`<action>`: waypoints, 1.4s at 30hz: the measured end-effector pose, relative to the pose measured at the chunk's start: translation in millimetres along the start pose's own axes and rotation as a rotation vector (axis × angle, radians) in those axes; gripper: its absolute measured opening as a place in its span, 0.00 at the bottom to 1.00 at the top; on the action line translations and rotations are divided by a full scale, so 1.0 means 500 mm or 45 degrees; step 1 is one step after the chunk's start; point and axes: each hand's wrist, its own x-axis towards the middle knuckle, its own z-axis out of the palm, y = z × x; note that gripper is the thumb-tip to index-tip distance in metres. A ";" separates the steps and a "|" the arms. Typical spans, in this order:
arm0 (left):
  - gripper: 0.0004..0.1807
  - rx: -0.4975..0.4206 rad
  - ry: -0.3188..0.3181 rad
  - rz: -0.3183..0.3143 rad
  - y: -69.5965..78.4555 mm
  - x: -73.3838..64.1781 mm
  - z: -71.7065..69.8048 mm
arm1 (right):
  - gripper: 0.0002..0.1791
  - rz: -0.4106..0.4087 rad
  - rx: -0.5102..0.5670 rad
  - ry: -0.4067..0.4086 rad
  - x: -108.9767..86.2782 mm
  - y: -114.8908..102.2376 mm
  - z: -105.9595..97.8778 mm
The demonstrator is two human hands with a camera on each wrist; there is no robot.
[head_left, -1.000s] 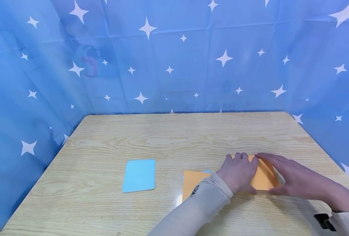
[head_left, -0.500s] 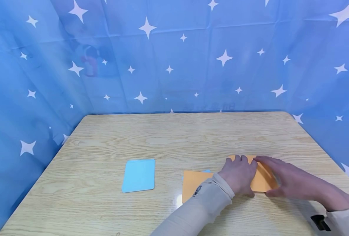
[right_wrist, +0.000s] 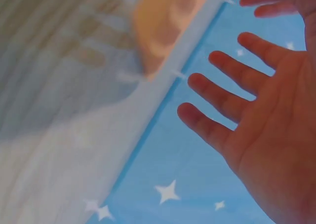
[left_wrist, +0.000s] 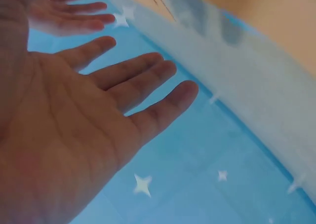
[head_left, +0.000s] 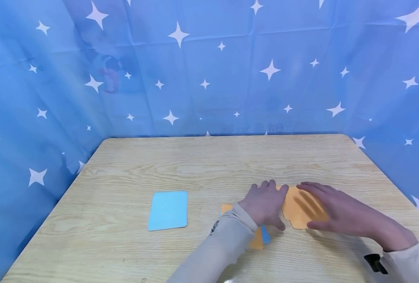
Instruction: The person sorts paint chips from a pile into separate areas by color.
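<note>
Orange cards (head_left: pixel 298 206) lie on the table at the right in the head view, with an uneven, stepped lower-left edge. My left hand (head_left: pixel 266 205) is at their left side, its thumb and fingers spread and apart from the pile's near corner. On the other side, my right hand (head_left: pixel 340 210) hovers with fingertips overlapping the orange pile's right edge. Both wrist views show straight fingers and bare palms, holding nothing. Below my left forearm, another orange card (head_left: pixel 257 240) and a blue card (head_left: pixel 265 236) stick out, mostly hidden by the sleeve.
A neat pile of light blue cards (head_left: pixel 168 210) sits left of centre on the wooden table (head_left: pixel 124 169). Behind the table's far edge hangs a blue curtain (head_left: pixel 230 78) with white stars. A black tab (head_left: pixel 375 263) is at my right cuff.
My left hand has drawn left, away from the orange cards, and its forearm now covers more of the middle cards. The right hand has shifted slightly left, its fingers loosened from the pile.
</note>
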 end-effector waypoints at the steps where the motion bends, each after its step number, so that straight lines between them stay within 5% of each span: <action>1: 0.56 -0.014 -0.008 -0.006 -0.012 -0.005 -0.004 | 0.51 -0.002 0.014 0.001 0.007 -0.008 -0.003; 11: 0.61 -0.220 -0.045 -0.109 -0.130 -0.073 -0.042 | 0.47 -0.069 0.053 -0.020 0.075 -0.091 -0.021; 20: 0.62 -0.315 -0.058 -0.195 -0.209 -0.150 -0.023 | 0.49 -0.132 0.070 -0.032 0.109 -0.131 -0.012; 31: 0.63 -0.305 -0.079 -0.205 -0.222 -0.181 -0.010 | 0.49 -0.144 0.111 -0.066 0.114 -0.154 0.003; 42: 0.64 -0.146 -0.135 -0.132 -0.189 -0.197 0.017 | 0.57 -0.143 0.142 -0.234 0.122 -0.184 0.046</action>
